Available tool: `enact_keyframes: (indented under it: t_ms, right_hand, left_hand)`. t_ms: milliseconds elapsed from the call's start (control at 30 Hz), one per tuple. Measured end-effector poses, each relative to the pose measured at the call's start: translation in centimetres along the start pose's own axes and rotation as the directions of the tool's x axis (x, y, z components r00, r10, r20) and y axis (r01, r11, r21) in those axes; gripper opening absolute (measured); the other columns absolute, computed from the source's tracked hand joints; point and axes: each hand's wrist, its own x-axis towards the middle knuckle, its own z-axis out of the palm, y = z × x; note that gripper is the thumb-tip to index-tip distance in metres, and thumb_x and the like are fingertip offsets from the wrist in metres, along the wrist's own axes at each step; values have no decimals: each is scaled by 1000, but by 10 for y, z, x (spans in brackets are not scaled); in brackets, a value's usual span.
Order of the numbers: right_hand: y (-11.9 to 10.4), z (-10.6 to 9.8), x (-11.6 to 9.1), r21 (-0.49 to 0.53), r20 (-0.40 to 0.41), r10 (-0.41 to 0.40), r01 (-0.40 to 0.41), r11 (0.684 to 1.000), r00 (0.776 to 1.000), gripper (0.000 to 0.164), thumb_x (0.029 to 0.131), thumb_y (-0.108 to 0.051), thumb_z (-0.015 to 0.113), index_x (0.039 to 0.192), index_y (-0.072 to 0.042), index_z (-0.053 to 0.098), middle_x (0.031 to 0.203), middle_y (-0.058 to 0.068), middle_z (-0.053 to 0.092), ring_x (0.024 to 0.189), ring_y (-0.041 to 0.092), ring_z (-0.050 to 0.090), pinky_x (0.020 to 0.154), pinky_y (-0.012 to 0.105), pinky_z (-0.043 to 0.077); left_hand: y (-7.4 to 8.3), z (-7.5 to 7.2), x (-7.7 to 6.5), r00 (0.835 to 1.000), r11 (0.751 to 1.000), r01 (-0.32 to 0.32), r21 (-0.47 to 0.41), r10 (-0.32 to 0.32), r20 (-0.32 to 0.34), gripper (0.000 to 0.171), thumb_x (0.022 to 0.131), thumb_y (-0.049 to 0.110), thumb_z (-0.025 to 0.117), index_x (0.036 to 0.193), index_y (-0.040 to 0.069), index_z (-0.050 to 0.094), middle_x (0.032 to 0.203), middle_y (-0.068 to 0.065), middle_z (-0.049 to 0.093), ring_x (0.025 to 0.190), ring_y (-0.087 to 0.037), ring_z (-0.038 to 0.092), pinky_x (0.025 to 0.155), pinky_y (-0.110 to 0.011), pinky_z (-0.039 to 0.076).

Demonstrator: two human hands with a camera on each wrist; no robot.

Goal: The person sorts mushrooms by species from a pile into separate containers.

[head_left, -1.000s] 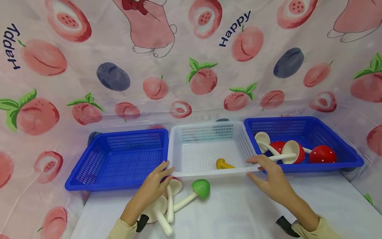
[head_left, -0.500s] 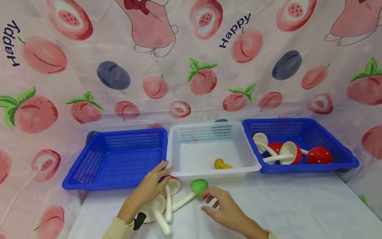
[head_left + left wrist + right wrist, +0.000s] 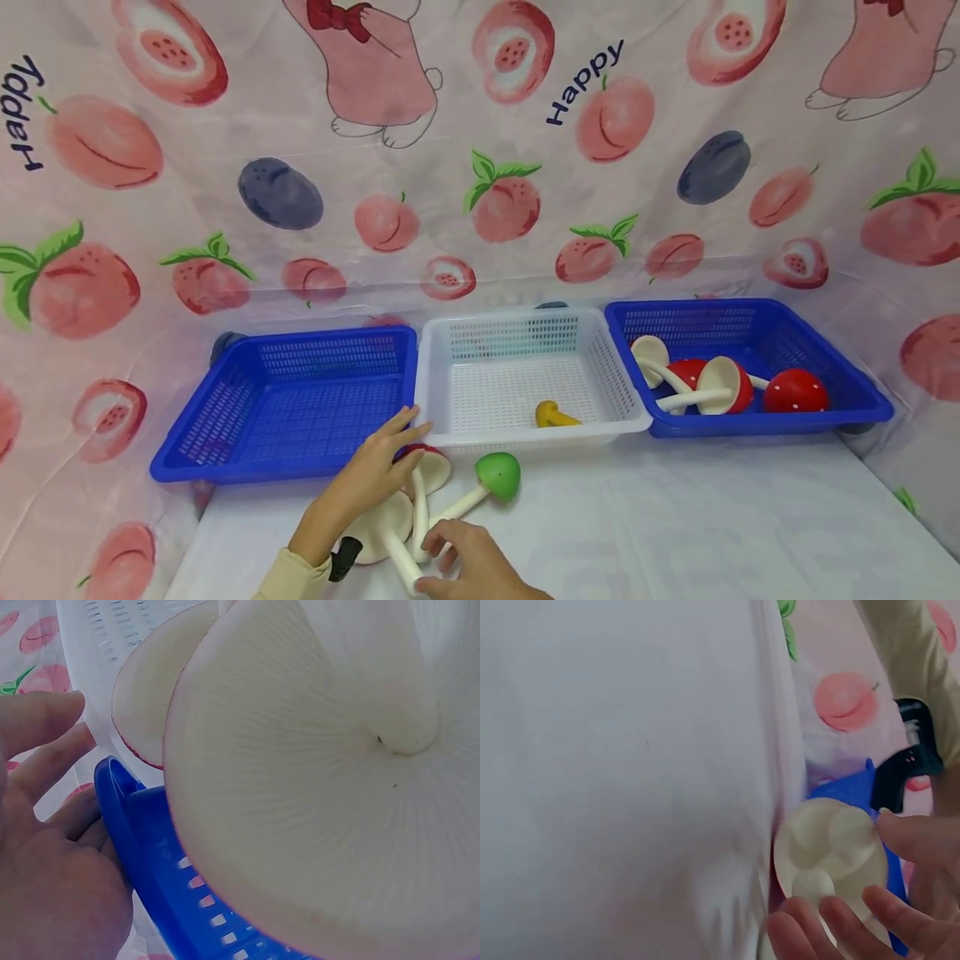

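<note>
In the head view, my left hand (image 3: 371,471) lies with extended fingers over the corner where the left blue basket (image 3: 217,475) meets the white basket (image 3: 525,435). Its palm faces the blue rim in the left wrist view. Below it, a large toy mushroom (image 3: 367,529) shows its pale underside, beside a smaller red-capped mushroom (image 3: 435,471) and a green-capped mushroom (image 3: 498,477). My right hand (image 3: 472,567) hovers at the stem ends, thumb and fingers apart. In the right wrist view, its fingertips overlap the large mushroom's stem (image 3: 814,885).
Inside the white basket lies a small yellow mushroom (image 3: 555,414). Several red-capped mushrooms (image 3: 797,392) fill part of the right blue basket (image 3: 765,423). A fruit-print cloth (image 3: 450,208) hangs behind the baskets, and a white cloth covers the table (image 3: 675,517).
My right hand has left the white basket's right corner and come left and toward me, past the green mushroom to the stems. My left hand stays nearly in place.
</note>
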Motion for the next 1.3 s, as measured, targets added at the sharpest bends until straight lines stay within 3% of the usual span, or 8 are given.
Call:
enact_keyframes:
  t_ms: [167, 300, 500, 800, 1100, 1300]
  right_hand:
    - [1, 18, 8, -85, -89, 40, -48, 995, 995, 32, 72, -29, 83, 88, -12, 62, 75, -15, 54, 62, -3, 50, 57, 14, 44]
    - [1, 20, 11, -126, -124, -14, -2, 992, 992, 27, 71, -18, 84, 87, -9, 64, 72, -13, 53, 64, -5, 47, 57, 12, 43]
    - [3, 4, 6, -103, -110, -50, 39, 994, 993, 24, 72, -4, 79, 94, -5, 70, 75, -12, 57, 68, -5, 48, 62, 15, 45]
    - [9, -19, 0, -174, -151, 44, -70, 982, 988, 21, 65, 4, 77, 82, -9, 73, 77, -13, 57, 71, -2, 50, 65, 18, 46]
    - [12, -37, -9, -189, -72, 56, -68, 980, 996, 22, 68, 3, 79, 82, -13, 71, 76, -14, 56, 69, -2, 49, 61, 17, 45]
    - [8, -49, -15, -252, -19, -46, 40, 967, 999, 23, 68, 1, 79, 87, -11, 72, 80, -11, 61, 73, -2, 53, 63, 17, 47]
  left_hand:
    - [0, 1, -1, 1000, 1000, 2, -8, -1, 8, 38, 91, 11, 62, 128, 4, 59, 146, -19, 38, 137, -38, 27, 101, -64, 28]
    - [0, 1, 0, 1000, 1000, 1, -5, -1, 17, 37, 92, 11, 61, 129, 4, 59, 147, -18, 37, 138, -36, 26, 102, -62, 29]
    - [1, -1, -1, 1000, 1000, 1, -2, -1, 30, 37, 93, 9, 59, 130, 4, 58, 148, -18, 35, 138, -36, 25, 103, -62, 28]
    - [3, -2, 0, 1000, 1000, 22, -15, -22, 14, 38, 91, 6, 61, 129, 2, 58, 146, -20, 36, 137, -38, 26, 103, -62, 27]
    - [3, 1, 1, 1000, 1000, 14, -19, -14, -5, 39, 91, 6, 61, 129, 1, 58, 146, -20, 37, 137, -38, 26, 103, -60, 29]
    - [2, 4, -1, 999, 1000, 19, -9, -19, -29, 38, 91, 7, 61, 128, 2, 59, 146, -19, 37, 137, -38, 27, 103, -60, 29]
